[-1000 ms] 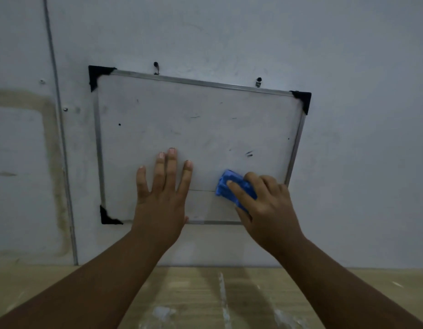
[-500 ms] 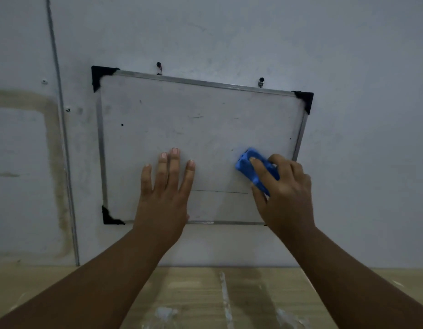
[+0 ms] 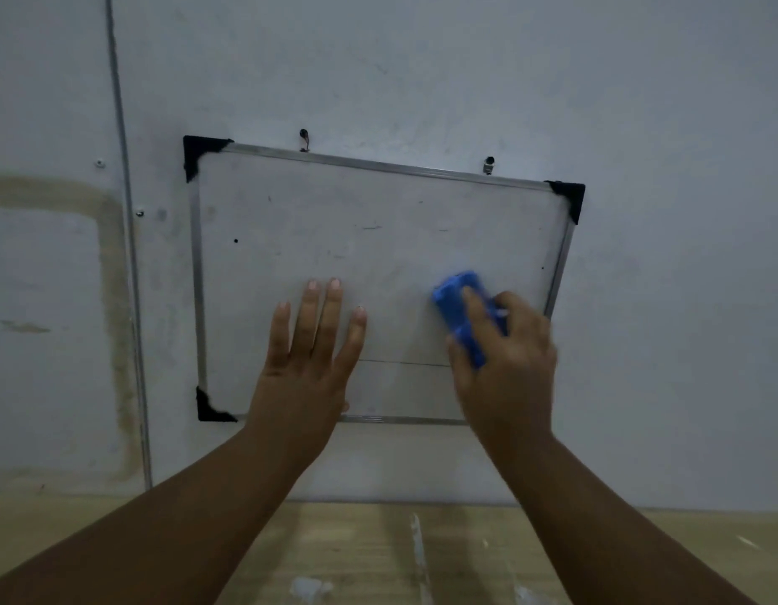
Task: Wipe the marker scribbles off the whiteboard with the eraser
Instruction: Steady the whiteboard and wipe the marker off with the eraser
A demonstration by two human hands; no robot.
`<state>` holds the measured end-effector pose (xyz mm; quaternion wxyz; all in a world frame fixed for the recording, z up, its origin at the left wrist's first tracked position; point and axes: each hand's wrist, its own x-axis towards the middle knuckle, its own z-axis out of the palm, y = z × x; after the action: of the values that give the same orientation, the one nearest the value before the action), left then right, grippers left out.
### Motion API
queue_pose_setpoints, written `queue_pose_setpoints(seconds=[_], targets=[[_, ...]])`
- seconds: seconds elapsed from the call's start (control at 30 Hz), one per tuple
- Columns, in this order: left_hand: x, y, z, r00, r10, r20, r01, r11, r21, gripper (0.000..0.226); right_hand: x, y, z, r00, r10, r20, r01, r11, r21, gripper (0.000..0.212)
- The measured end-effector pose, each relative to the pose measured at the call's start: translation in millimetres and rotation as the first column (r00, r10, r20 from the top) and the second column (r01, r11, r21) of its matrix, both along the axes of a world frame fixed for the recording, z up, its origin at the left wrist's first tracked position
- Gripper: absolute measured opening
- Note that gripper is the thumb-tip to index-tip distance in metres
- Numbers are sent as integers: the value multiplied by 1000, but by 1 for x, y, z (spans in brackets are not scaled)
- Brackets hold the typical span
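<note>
A small whiteboard point(image 3: 335, 211) with a metal frame and black corner caps hangs tilted on the wall. Only faint marks show on it: a short dash point(image 3: 372, 227) near the middle and a black dot point(image 3: 236, 241) at the left. My left hand point(image 3: 308, 355) lies flat on the lower middle of the board, fingers spread. My right hand point(image 3: 505, 360) holds a blue eraser point(image 3: 459, 307) pressed against the board's lower right part. My fingers cover much of the eraser, and the hand is motion-blurred.
Two hooks point(image 3: 304, 137) point(image 3: 489, 164) hold the board's top edge. A thin vertical conduit point(image 3: 125, 238) runs down the wall to the left, beside a brownish stain point(image 3: 112, 299). A wooden surface point(image 3: 378, 556) with white paint smears lies below the wall.
My right hand carried the eraser from the board's lower edge up and to the right over a small dark mark, which no longer shows. My left hand stayed flat on the board.
</note>
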<state>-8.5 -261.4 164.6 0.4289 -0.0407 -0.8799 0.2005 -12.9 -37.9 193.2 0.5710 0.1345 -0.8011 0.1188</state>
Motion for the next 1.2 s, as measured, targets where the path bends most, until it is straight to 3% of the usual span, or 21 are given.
queue_pose_setpoints(seconds=[0.07,0.13,0.33,0.5,0.7,0.87,1.03,1.2], targets=[[-3,-1,-3,1000,5,14,-6,999,44,132,2,-5,-13,1000,13,27,-17,987,162,55],[-6,-1,-6,1000,15,23,-18,996,92,137,0,4,-14,1000,5,23,-9,977,212,56],[-10,-1,-18,999,38,14,-40,981,192,145,-2,-6,-4,999,-44,-6,44,998,-42,51],[-11,0,-21,999,25,35,-32,978,205,141,3,-6,-19,999,-39,21,34,974,223,55],[-12,-2,-20,998,-47,35,38,972,234,141,-1,-16,-4,997,-76,12,77,997,-23,52],[-12,-3,-20,998,-61,23,54,971,233,143,7,-16,-23,998,-48,50,41,991,131,52],[-14,-4,-21,997,-72,7,68,969,236,145,4,-28,0,997,-66,27,66,998,18,50],[-14,-7,-22,998,-52,20,46,973,225,147,10,-20,-21,997,-64,52,62,998,27,49]])
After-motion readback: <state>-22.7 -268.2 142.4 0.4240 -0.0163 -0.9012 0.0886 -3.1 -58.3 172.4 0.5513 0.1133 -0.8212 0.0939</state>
